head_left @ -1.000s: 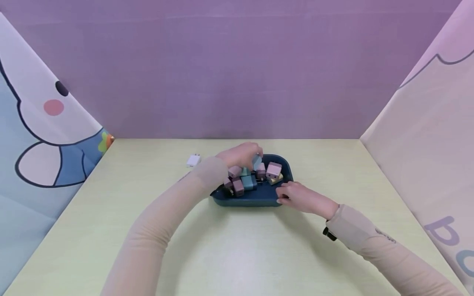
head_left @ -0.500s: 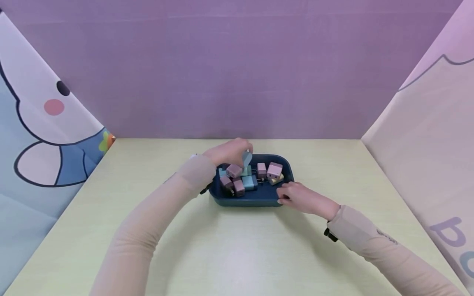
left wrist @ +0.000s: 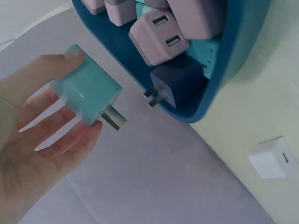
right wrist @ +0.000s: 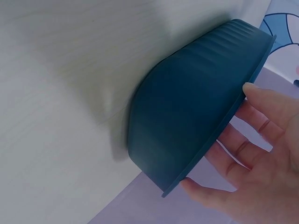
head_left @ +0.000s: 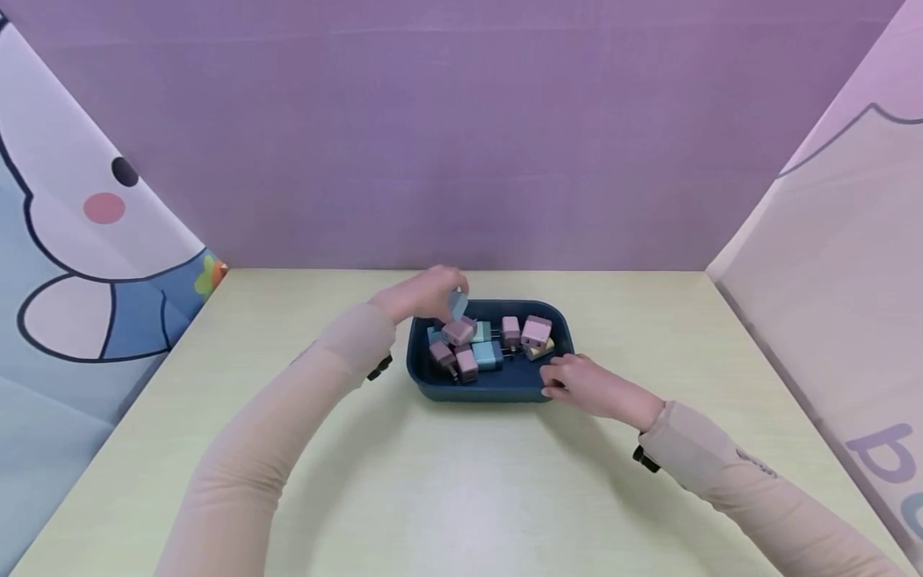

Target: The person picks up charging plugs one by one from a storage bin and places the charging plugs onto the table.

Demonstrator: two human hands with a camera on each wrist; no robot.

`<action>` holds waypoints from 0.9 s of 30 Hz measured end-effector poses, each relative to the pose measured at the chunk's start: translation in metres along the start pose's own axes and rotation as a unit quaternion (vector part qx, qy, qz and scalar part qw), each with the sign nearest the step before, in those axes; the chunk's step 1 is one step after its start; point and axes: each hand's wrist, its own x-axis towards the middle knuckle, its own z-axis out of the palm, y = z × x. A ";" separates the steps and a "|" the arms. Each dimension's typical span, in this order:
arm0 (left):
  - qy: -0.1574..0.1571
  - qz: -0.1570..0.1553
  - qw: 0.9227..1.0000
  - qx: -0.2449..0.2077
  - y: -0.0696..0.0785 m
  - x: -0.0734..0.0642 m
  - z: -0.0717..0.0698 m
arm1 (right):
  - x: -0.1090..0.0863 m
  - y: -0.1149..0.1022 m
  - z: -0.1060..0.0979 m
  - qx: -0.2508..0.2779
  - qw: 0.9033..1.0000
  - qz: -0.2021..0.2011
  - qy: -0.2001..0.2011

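Note:
My left hand point(head_left: 424, 295) pinches a turquoise charger plug point(left wrist: 86, 86) between thumb and fingers, its metal prongs sticking out. In the head view this plug overlaps the back left corner of a dark blue plastic basket point(head_left: 497, 394). Several pink and mauve chargers point(head_left: 536, 330), a light blue one point(head_left: 486, 354), a green one point(head_left: 481, 331) and a pale yellow one point(head_left: 539, 351) lie jumbled inside. At the front right corner, my right hand point(head_left: 590, 386) grips the basket's rim, thumb on the outer side in the right wrist view.
A white charger point(left wrist: 271, 157) lies on the table beside the basket in the left wrist view; the left arm hides it in the head view. A purple cloth point(head_left: 461, 144) hangs behind the pale table point(head_left: 461, 481), with printed cloths at both sides.
Holding the turquoise charger, my left hand has moved left from over the basket's middle to its back left corner. The white charger has become hidden behind that arm. My right hand stays at the rim.

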 end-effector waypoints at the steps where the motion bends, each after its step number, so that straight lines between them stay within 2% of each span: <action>1: 0.002 -0.003 1.000 -0.001 -0.002 -0.001 0.000 | 0.000 0.000 0.000 0.000 1.000 -0.001 0.001; 5: 0.010 -0.020 1.000 -0.005 -0.011 -0.005 -0.002 | 0.000 -0.001 0.000 -0.002 1.000 -0.006 0.006; 12: 0.037 -0.032 0.999 -0.005 -0.029 -0.015 -0.005 | 0.000 -0.001 0.001 -0.003 1.000 -0.011 0.010; 27: 0.062 -0.113 0.991 -0.040 -0.073 -0.030 -0.002 | 0.001 0.000 0.003 0.003 1.000 -0.007 0.009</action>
